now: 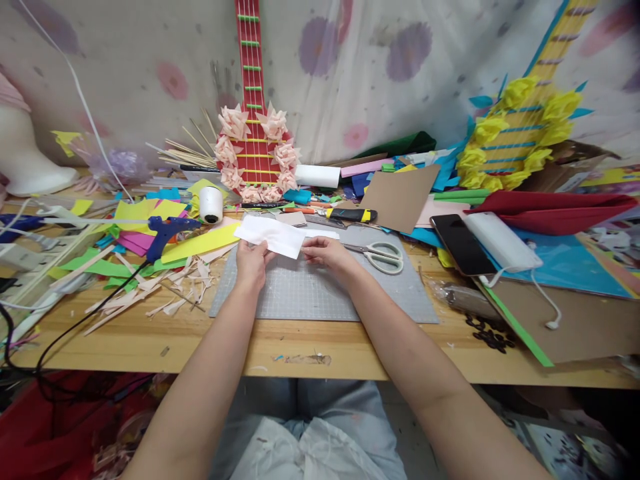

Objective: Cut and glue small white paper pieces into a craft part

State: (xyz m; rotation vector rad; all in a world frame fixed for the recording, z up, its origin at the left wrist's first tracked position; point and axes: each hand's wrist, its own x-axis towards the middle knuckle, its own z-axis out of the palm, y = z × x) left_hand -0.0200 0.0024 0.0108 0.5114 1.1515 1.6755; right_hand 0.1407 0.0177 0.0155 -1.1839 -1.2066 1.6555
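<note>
Holding white paper in both hands

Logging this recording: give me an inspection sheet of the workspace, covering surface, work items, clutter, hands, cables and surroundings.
Surface: wooden table bearing a gray cutting mat.
Work items: white paper above the mat; scissors on it.
Clutter: colored scraps and blue glue gun, left; phone, right.
Hands: left hand holds the paper; right hand at its right end, grip unclear.
Cables: black cable, left; white cable, right.
Surroundings: red model guitar, yellow model guitar, patterned curtain.
</note>
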